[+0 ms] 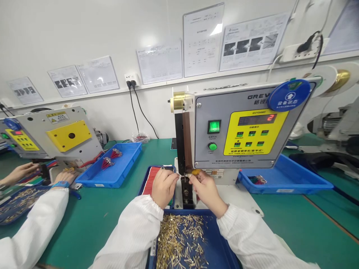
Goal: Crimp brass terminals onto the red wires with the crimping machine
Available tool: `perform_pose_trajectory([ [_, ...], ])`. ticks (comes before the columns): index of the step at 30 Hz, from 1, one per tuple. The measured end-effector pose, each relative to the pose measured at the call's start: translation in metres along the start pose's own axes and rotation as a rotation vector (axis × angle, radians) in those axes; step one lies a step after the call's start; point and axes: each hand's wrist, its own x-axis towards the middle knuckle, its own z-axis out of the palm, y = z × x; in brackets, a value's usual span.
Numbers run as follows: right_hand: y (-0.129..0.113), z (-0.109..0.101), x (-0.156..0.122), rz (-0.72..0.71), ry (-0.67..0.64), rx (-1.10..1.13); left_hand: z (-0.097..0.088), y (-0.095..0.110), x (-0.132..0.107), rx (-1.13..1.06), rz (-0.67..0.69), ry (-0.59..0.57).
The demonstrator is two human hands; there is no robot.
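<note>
At the work point of a crimping machine point(186, 179), my two hands face each other with their fingertips close together. My left hand point(165, 186) is closed in a pinch just left of the black tooling; a thin, light-coloured end shows at its fingertips, too small to name. On the other side my right hand point(206, 189) pinches as well, and what lies in its fingers is hidden. A blue tray point(221, 244) below my wrists holds many small gold-coloured metal pins point(179, 239). Beside my left hand, a smaller tray with red wires point(151, 179) is partly covered.
A blue bin point(123, 164) with red bundles stands to the left, and another blue bin point(303, 183) to the right. At far left, a co-worker's hands point(63, 177) work at a second machine point(70, 130). A gold-coloured spool point(179, 101) sits atop my machine.
</note>
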Motion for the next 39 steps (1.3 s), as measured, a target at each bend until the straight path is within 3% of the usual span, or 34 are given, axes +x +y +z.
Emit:
perform_pose_trajectory([
  [7,-0.010,0.002,-0.005,-0.098,0.097,-0.229,0.001,-0.001,0.000,0.000,0.016,-0.028],
  [39,-0.012,0.002,-0.006,-0.063,0.062,-0.155,0.001,0.000,0.001,-0.001,0.011,-0.056],
])
